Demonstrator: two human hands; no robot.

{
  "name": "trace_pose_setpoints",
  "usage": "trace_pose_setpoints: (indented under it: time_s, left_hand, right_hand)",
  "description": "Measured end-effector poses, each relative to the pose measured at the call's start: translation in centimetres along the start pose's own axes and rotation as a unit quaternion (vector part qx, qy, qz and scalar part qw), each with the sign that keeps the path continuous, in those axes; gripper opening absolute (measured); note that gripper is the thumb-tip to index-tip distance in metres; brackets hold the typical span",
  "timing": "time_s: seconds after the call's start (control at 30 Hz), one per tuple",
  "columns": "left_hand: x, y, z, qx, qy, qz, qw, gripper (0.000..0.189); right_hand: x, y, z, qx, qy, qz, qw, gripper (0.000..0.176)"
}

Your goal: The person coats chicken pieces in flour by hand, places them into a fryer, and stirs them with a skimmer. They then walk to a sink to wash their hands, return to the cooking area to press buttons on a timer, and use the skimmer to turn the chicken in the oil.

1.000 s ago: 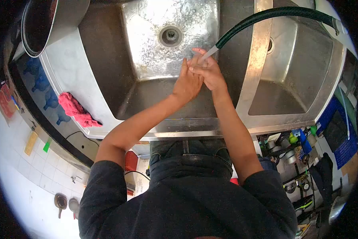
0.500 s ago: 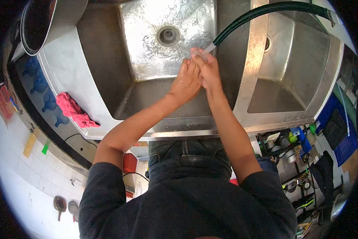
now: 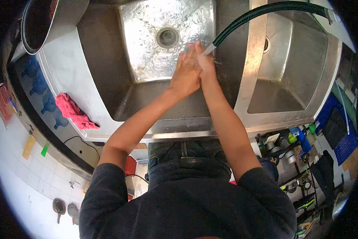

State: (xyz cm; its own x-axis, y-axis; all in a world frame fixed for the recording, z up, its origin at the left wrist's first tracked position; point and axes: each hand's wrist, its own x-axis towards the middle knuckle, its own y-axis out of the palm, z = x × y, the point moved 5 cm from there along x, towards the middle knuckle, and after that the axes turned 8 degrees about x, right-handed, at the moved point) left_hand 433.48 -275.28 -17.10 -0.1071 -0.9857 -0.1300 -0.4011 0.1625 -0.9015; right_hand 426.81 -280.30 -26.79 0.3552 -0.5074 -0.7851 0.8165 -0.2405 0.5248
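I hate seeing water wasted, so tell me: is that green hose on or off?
On: water streams from the green hose onto the right hand, and the sink floor shows ripples.

Setting: kitchen — double steel sink [image 3: 253,63] | two pans [image 3: 59,205] | white wall tiles [image 3: 46,172]

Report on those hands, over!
Bare left hand against bare right hand. Whitish water stream pouring from curved, dark green hose onto them. Nothing visibly blocking.

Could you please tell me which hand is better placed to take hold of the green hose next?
Probably the right hand: it is right by the end of the green hose, while the left hand lies farther from it.
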Motion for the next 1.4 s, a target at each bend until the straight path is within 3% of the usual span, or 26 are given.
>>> trace_pose_setpoints:
  time_s: [0.03, 0.07, 0.1, 0.17, 0.23, 0.33, 0.43, 0.47, 0.5, 0.57, 0.6, 0.63, 0.67, 0.7, 0.8, 0.87, 0.9, 0.97, 1.0, 1.03, 1.07, 1.17, 1.2, 1.3, 1.4]
  left_hand:
    - [0.2, -0.1, 0.8, -0.141, -0.112, -0.007, 0.984, 0.049]
    - [0.1, -0.2, 1.6, -0.282, -0.219, -0.046, 0.933, 0.047]
    - [-0.3, 0.1, 0.7, -0.457, -0.382, 0.010, 0.803, 0.045]
    - [-0.5, 0.5, -0.9, -0.649, -0.508, 0.080, 0.561, 0.039]
    - [1.1, 0.5, -1.1, -0.741, -0.482, 0.106, 0.455, 0.035]
    - [1.1, 5.2, 0.4, -0.799, -0.449, 0.083, 0.391, 0.033]
    - [1.6, 9.6, 2.1, -0.851, -0.409, 0.046, 0.326, 0.032]
    - [2.0, 7.4, -0.7, -0.888, -0.371, 0.070, 0.263, 0.032]
    - [1.4, 5.8, -1.8, -0.857, -0.422, 0.076, 0.286, 0.031]
    - [1.1, 3.6, -2.3, -0.787, -0.513, 0.082, 0.333, 0.031]
    - [1.9, 7.0, -0.7, -0.833, -0.454, 0.066, 0.310, 0.038]
    - [2.1, 9.7, 1.5, -0.851, -0.430, 0.051, 0.295, 0.036]
    - [1.8, 12.1, 4.2, -0.850, -0.432, 0.032, 0.300, 0.034]
    - [1.5, 14.3, 6.4, -0.842, -0.442, 0.016, 0.310, 0.032]
    - [1.5, 18.7, 8.9, -0.808, -0.449, -0.027, 0.381, 0.027]
    - [1.0, 19.2, 7.9, -0.787, -0.382, -0.046, 0.482, 0.026]
    - [0.9, 18.6, 7.5, -0.771, -0.326, -0.055, 0.545, 0.028]
    - [0.5, 17.0, 6.6, -0.720, -0.208, -0.068, 0.658, 0.031]
    - [0.3, 16.1, 6.0, -0.688, -0.144, -0.069, 0.708, 0.033]
    - [0.3, 16.1, 5.9, -0.695, -0.163, -0.047, 0.699, 0.035]
    - [0.6, 15.8, 5.6, -0.716, -0.232, -0.024, 0.658, 0.037]
    - [0.6, 15.3, 3.0, -0.705, -0.455, -0.011, 0.544, 0.045]
    - [0.6, 15.2, 2.5, -0.689, -0.500, -0.014, 0.526, 0.047]
    - [1.0, 14.5, 2.6, -0.639, -0.588, -0.018, 0.494, 0.055]
    - [0.7, 13.7, 5.3, -0.588, -0.643, 0.040, 0.489, 0.062]
  right_hand:
    - [3.7, -2.3, -1.4, 0.129, -0.024, 0.126, 0.983, 0.034]
    - [5.5, -2.9, -1.6, 0.222, -0.046, 0.150, 0.962, 0.037]
    - [6.7, -2.7, -1.6, 0.313, -0.064, 0.180, 0.930, 0.039]
    - [8.4, -3.0, -2.7, 0.422, -0.097, 0.040, 0.901, 0.051]
    - [4.4, 0.2, -1.2, 0.250, -0.054, -0.010, 0.967, 0.054]
    - [3.0, 1.3, -3.8, -0.117, -0.043, -0.071, 0.990, 0.047]
    - [2.5, 3.8, -0.7, -0.096, 0.075, -0.073, 0.990, 0.048]
    - [4.2, 1.9, -0.9, -0.097, 0.044, -0.062, 0.992, 0.049]
    - [6.0, -0.2, -1.2, -0.098, 0.013, -0.050, 0.994, 0.051]
    - [7.8, -2.6, -1.8, -0.041, -0.034, -0.171, 0.984, 0.052]
    - [3.7, -0.5, -1.9, -0.113, 0.029, -0.152, 0.981, 0.047]
    - [1.3, 0.8, -2.1, -0.297, -0.042, -0.120, 0.946, 0.043]
    - [-0.6, 2.3, -2.5, -0.470, -0.112, -0.081, 0.872, 0.041]
    - [-2.2, 3.8, -2.9, -0.622, -0.177, -0.041, 0.762, 0.040]
    - [-6.3, 5.6, -1.6, -0.617, -0.402, -0.027, 0.676, 0.040]
    - [-2.6, 2.5, -0.1, -0.505, -0.189, -0.053, 0.841, 0.044]
    - [-1.5, 1.8, -0.1, -0.431, -0.074, -0.061, 0.897, 0.047]
    - [-1.7, 1.7, -0.7, -0.287, -0.068, -0.150, 0.944, 0.050]
    - [-2.3, 2.3, -1.5, -0.236, -0.070, -0.151, 0.957, 0.050]
    - [-2.9, 2.5, -1.7, -0.184, -0.075, -0.153, 0.968, 0.051]
    - [-3.3, 2.4, -1.1, -0.291, -0.098, -0.151, 0.940, 0.046]
    - [-4.9, 1.5, -0.5, -0.581, -0.146, -0.139, 0.788, 0.038]
    - [-5.2, 1.6, -2.0, -0.602, -0.170, -0.030, 0.779, 0.035]
    - [-7.4, 2.7, 0.1, -0.611, -0.172, 0.051, 0.771, 0.042]
    - [-11.4, 5.0, 0.6, -0.717, -0.192, 0.117, 0.660, 0.055]
